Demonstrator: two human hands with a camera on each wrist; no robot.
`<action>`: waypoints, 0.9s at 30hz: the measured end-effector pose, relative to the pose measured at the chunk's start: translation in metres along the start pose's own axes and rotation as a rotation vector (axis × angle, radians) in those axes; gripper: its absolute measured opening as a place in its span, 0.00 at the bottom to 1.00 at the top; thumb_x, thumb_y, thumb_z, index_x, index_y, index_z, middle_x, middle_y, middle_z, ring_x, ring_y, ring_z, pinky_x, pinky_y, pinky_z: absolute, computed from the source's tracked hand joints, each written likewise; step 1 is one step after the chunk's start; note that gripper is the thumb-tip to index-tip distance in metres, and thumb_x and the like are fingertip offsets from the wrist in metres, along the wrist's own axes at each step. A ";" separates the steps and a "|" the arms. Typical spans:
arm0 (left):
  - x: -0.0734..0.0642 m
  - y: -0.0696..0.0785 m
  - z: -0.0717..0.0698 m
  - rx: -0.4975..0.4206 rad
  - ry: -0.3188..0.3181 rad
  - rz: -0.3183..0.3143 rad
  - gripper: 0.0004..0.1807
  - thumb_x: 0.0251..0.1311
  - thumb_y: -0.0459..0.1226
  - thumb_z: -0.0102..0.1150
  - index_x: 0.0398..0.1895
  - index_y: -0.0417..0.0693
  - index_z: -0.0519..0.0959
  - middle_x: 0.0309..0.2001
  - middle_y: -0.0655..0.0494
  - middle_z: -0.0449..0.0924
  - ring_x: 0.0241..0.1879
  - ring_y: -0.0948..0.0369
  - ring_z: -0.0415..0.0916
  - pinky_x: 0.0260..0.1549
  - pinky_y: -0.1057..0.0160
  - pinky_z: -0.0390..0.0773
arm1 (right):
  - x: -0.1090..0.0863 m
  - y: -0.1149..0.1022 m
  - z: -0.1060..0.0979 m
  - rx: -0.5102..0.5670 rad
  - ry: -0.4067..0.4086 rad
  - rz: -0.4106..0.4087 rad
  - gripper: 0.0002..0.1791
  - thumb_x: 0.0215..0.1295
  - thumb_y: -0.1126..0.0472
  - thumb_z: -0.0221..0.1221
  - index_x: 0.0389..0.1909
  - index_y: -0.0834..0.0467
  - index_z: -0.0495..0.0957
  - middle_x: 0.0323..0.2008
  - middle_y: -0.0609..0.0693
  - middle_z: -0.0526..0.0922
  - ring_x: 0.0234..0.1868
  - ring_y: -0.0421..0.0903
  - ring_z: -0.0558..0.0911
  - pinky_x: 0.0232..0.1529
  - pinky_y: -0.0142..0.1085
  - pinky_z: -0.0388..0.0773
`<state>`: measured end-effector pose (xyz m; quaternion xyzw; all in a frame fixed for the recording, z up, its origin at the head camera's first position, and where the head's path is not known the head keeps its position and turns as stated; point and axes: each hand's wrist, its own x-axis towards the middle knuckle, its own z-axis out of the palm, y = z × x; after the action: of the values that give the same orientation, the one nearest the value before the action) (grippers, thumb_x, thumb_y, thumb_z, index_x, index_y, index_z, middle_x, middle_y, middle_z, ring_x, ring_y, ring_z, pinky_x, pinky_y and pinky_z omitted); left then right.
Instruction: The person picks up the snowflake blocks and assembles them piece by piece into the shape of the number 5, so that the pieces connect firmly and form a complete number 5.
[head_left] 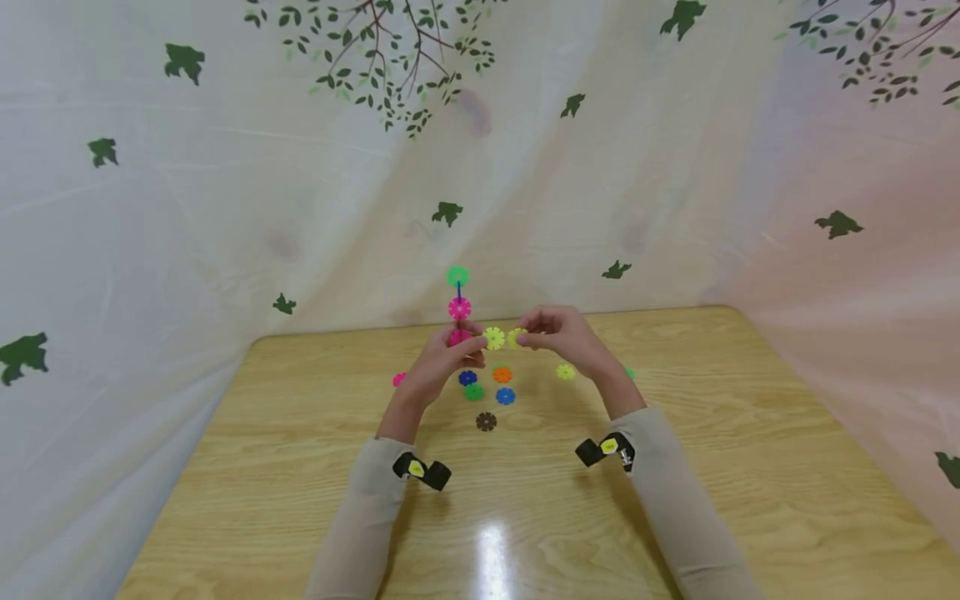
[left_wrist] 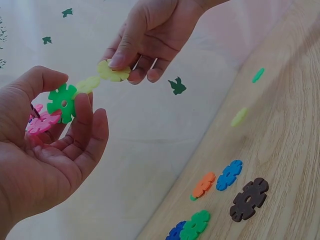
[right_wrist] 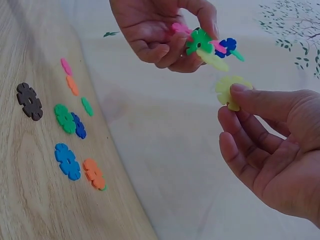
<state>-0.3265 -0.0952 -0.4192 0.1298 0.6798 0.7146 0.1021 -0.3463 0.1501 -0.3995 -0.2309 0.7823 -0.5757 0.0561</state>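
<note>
Carefully, a person is working with both hands raised above a wood-grain table. The left hand is pinching a disc chain between thumb and fingers, its grip closing around a green disc that the left wrist view is showing. The right hand is pinching a yellow disc between thumb and index finger, its remaining fingers curving loosely below. From the left hand, the chain is rising nearly upright in the head view, its long axis running past a pink disc to a light green disc at the top. A second yellow disc is jutting from the left hand's side toward the right hand; the right wrist view is showing a narrow gap between the two yellows. The left hand is covering part of the chain's lower end. Beneath, loose discs are lying about: dark blue, touching green; orange near blue; and brown nearest the wearer. The right arm is partly blocking another green piece. Behind, a leaf-patterned curtain is hanging.
</note>
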 end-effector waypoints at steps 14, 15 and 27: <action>0.001 -0.001 -0.001 -0.015 0.012 -0.012 0.10 0.74 0.36 0.55 0.51 0.40 0.72 0.30 0.55 0.78 0.30 0.61 0.79 0.43 0.64 0.84 | -0.002 -0.003 0.007 -0.021 0.072 -0.016 0.11 0.66 0.60 0.68 0.43 0.63 0.84 0.39 0.51 0.86 0.42 0.51 0.85 0.50 0.46 0.85; 0.001 0.000 -0.001 -0.016 0.014 -0.015 0.10 0.74 0.36 0.55 0.51 0.40 0.72 0.31 0.54 0.78 0.30 0.61 0.79 0.43 0.64 0.84 | -0.002 -0.003 0.008 -0.023 0.077 -0.024 0.11 0.66 0.60 0.68 0.43 0.63 0.84 0.39 0.51 0.86 0.42 0.49 0.85 0.49 0.42 0.85; 0.002 0.000 -0.002 -0.019 0.013 -0.021 0.09 0.74 0.36 0.55 0.51 0.41 0.73 0.31 0.54 0.79 0.30 0.61 0.80 0.44 0.64 0.84 | -0.001 -0.003 0.014 -0.041 0.121 -0.104 0.07 0.64 0.63 0.69 0.39 0.63 0.85 0.37 0.49 0.86 0.40 0.43 0.85 0.43 0.34 0.85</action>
<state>-0.3287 -0.0969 -0.4196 0.1172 0.6749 0.7207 0.1065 -0.3395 0.1376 -0.4010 -0.2373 0.7828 -0.5747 -0.0260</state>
